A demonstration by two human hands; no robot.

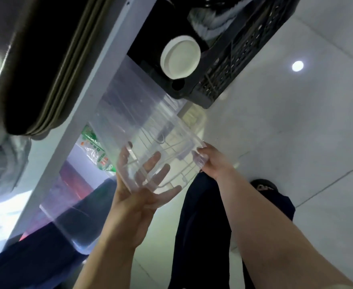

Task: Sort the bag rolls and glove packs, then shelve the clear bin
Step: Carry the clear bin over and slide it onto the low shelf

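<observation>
1. The view is steeply tilted, looking down past a white shelf frame [117, 59] to a pale tiled floor [296, 126].
2. The clear bin [150, 130] is held between both hands in the middle of the view, just beside the frame. It looks empty, and its far end reaches toward a black crate [229, 69].
3. The left hand [138, 197] is under the bin's near end, palm up. Its fingers [161, 178] are spread wide and show through the clear plastic; they press against the bin rather than close around it.
4. The right hand [211, 161] grips the bin's near right corner, its fingers curled over the rim.
5. A white round lid [180, 57] lies against the crate, beyond the bin.
6. A white wire rack [171, 163] shows through the bin's wall.
7. A green-printed pack [96, 149] sits to the left of the bin, behind the frame. Whether it holds gloves or bags cannot be told.
8. Dark stacked trays [46, 69] fill the upper left.
9. The person's dark trousers [202, 226] and one dark shoe [263, 184] are below the arms.
</observation>
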